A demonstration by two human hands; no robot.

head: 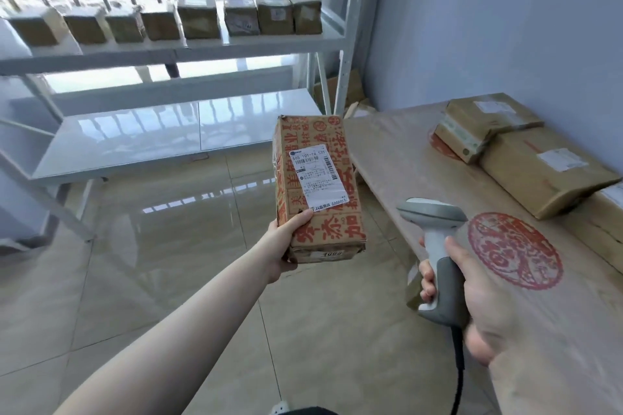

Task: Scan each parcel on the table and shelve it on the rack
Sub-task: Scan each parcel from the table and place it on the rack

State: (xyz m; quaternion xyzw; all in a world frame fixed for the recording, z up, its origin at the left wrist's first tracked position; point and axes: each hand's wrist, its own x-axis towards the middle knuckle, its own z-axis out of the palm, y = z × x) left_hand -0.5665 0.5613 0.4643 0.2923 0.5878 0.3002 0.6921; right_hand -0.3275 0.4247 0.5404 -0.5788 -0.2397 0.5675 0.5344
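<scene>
Parcel [318, 185]: you hold it upright in the air, off the tabletop's [421, 158] left edge, label facing you.
Left hand [286, 242]: grips its lower corner, thumb on the front.
Right hand [472, 300]: wrapped round the scanner [435, 246].
Risk: that low corner grip could let it tip or slip.

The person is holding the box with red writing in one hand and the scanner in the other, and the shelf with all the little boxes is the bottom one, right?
Not quite. The head view shows the row of small boxes on an upper shelf; the lower shelf is bare. The rest holds: the left hand grips the box with red writing, and the right hand grips the scanner.
</scene>
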